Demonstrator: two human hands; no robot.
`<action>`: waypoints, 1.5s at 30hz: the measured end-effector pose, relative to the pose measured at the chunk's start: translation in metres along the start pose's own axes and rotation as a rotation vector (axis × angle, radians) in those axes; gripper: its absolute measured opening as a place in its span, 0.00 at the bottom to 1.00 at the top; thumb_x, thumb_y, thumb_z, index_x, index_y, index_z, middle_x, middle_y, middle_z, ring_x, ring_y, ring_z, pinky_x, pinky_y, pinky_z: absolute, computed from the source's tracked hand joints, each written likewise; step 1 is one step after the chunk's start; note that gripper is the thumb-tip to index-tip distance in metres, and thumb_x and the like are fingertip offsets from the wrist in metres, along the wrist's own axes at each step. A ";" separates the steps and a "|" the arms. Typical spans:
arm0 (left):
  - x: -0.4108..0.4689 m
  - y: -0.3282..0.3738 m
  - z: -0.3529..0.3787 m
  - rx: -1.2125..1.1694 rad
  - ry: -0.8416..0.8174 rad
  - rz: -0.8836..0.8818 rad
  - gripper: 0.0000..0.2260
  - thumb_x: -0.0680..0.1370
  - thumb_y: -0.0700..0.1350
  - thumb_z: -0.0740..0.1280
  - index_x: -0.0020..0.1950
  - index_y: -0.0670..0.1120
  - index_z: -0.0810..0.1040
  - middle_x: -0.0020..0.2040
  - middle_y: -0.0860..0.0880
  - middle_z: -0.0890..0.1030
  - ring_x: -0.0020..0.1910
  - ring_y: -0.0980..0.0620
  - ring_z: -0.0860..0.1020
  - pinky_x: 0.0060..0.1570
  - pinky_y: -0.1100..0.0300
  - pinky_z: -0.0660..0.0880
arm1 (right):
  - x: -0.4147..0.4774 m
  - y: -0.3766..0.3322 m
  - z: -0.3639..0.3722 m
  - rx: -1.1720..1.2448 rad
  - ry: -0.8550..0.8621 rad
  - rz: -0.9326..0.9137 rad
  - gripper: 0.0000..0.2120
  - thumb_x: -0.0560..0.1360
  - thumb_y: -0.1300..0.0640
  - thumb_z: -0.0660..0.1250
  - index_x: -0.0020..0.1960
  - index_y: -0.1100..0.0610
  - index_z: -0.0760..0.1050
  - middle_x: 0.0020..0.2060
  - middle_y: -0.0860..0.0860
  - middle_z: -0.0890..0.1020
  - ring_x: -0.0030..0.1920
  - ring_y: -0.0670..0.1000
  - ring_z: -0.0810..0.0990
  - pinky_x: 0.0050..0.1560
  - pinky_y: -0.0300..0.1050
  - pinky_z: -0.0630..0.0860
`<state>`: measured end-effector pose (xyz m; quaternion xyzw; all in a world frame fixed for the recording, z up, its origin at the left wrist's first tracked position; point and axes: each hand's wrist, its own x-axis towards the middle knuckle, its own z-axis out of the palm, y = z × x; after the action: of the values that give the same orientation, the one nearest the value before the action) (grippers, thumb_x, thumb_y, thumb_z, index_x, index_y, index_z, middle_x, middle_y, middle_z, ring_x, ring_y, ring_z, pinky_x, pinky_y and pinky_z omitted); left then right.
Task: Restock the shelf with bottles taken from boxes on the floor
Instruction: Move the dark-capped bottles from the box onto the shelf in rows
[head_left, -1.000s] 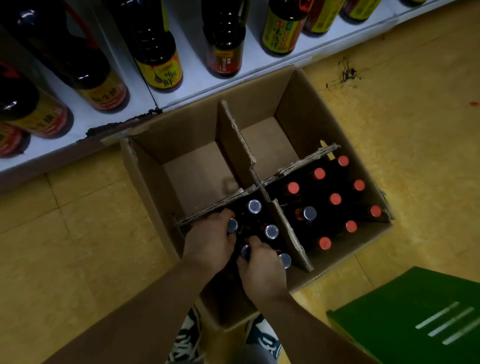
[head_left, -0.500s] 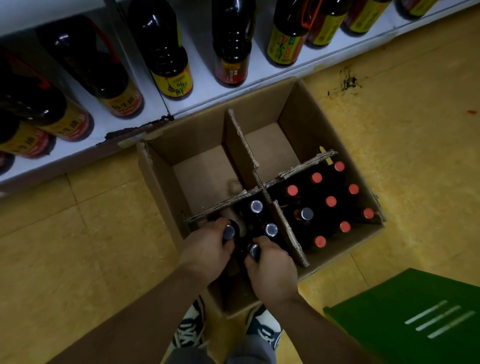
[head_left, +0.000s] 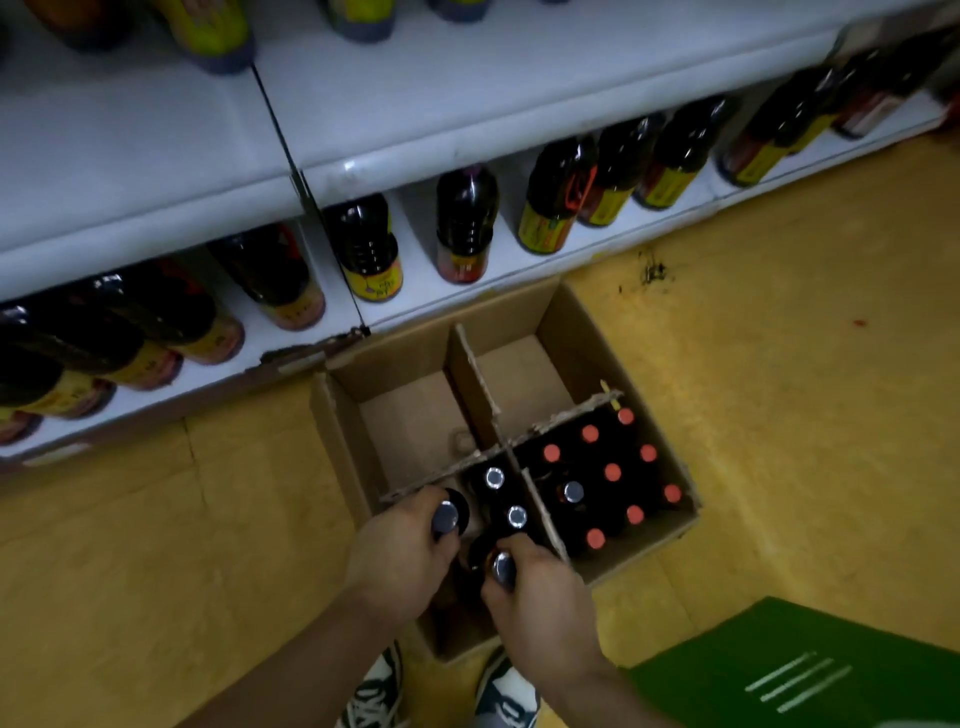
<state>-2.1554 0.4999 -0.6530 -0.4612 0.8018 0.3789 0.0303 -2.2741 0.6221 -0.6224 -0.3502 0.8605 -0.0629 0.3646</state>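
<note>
An open cardboard box (head_left: 587, 332) sits on the yellow floor against the white shelf (head_left: 457, 67), split by dividers into four cells. The two far cells are bare. The near right cell holds several dark bottles with red caps (head_left: 613, 473). In the near left cell stand dark bottles with silver caps (head_left: 494, 478). My left hand (head_left: 400, 556) grips the neck of one silver-capped bottle (head_left: 445, 517). My right hand (head_left: 540, 597) grips the neck of another silver-capped bottle (head_left: 503, 567). Both bottles stick up above the dividers.
The lowest shelf level (head_left: 498, 270) holds a row of large dark bottles with yellow labels (head_left: 371, 249). A green box (head_left: 800, 670) lies at the near right. My shoes (head_left: 374, 696) stand just in front of the cardboard box.
Both hands have lifted their bottles a little out of the near left cell. My head has tilted up, so more of the shelf shows.
</note>
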 end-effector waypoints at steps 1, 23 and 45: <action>-0.005 0.008 -0.010 -0.011 -0.004 -0.006 0.08 0.78 0.50 0.69 0.57 0.56 0.77 0.48 0.56 0.82 0.45 0.54 0.81 0.45 0.51 0.80 | -0.008 -0.005 -0.012 -0.002 -0.011 0.002 0.12 0.78 0.46 0.63 0.60 0.46 0.74 0.52 0.46 0.83 0.53 0.52 0.82 0.49 0.47 0.77; -0.127 0.189 -0.242 -0.133 0.083 -0.057 0.11 0.70 0.63 0.68 0.46 0.60 0.72 0.41 0.60 0.77 0.43 0.60 0.78 0.46 0.68 0.73 | -0.140 -0.128 -0.277 -0.017 -0.117 0.073 0.24 0.80 0.44 0.63 0.75 0.42 0.65 0.72 0.46 0.73 0.74 0.49 0.70 0.72 0.40 0.64; -0.222 0.311 -0.400 -0.125 0.448 0.206 0.10 0.68 0.57 0.68 0.41 0.54 0.71 0.35 0.53 0.76 0.38 0.55 0.76 0.38 0.54 0.73 | -0.281 -0.202 -0.421 0.119 0.339 -0.318 0.09 0.71 0.47 0.69 0.45 0.50 0.73 0.40 0.48 0.81 0.42 0.50 0.80 0.42 0.48 0.77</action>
<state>-2.1449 0.4938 -0.1002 -0.4507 0.8063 0.3170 -0.2154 -2.3067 0.5911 -0.0794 -0.4435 0.8384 -0.2279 0.2202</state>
